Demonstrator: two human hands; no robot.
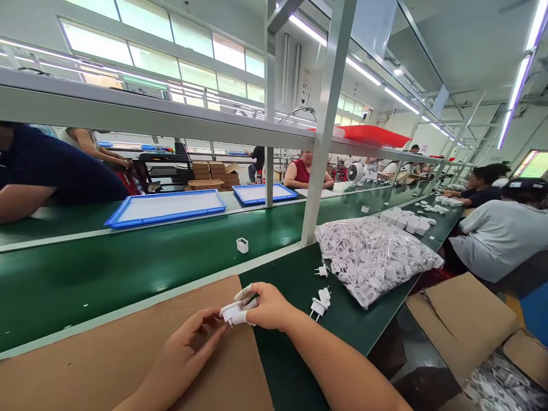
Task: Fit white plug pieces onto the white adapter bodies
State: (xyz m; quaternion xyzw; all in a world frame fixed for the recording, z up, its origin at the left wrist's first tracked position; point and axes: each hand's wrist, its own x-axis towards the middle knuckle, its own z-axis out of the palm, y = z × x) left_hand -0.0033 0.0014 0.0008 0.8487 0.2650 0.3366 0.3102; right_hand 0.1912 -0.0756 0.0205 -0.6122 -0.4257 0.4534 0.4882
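Observation:
My right hand (265, 307) is closed around a small white plug part (231, 313), its fingertips wrapped in white finger cots. My left hand (188, 345) sits just left of it over a brown cardboard sheet (107, 354), fingers curled and touching the same part from below. Two loose white plugs (320, 302) lie on the green bench just right of my right hand, and another plug (321, 270) lies a little farther back. A clear bag full of white plug parts (372, 257) rests on the bench to the right.
A green conveyor belt (128, 268) runs behind the cardboard, carrying one white adapter (242, 245). Blue trays (165, 206) lie on the far side, where other people sit. A metal post (323, 142) rises ahead. An open cardboard box (471, 331) stands low right beside a seated co-worker (500, 228).

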